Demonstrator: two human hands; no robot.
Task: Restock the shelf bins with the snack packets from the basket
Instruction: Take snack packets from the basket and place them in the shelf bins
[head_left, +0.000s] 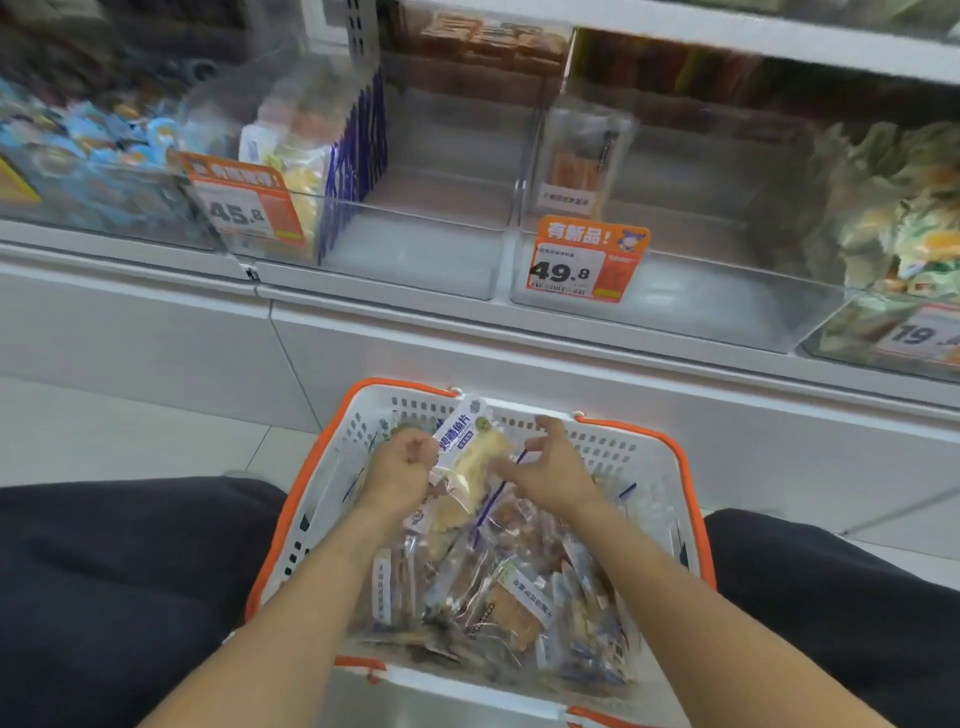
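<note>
1. A white basket (644, 470) with orange rim is seen on the floor between the person's knees, below the shelf.
2. The basket is filled with clear snack packets (498, 597); brown and pale pieces are visible through the film, white labels with dark print, blue zip strips.
3. One packet (470, 460) is held up at the far end of the basket: transparent, pale yellow slices inside, white header label with blue characters.
4. The left hand (402, 467) is curled, fingers closed round the packet's left edge.
5. The right hand (550, 467) is spread, fingers half bent, thumb raised; fingertips are near the packet's right side, contact cannot be told.
6. Clear shelf bins (431, 249) are seen above; the centre one is mostly bare, a few packets stood at its left side.
7. Orange price tags (584, 265) reading 49.8 and 45.8 are clipped to bin fronts.
</note>
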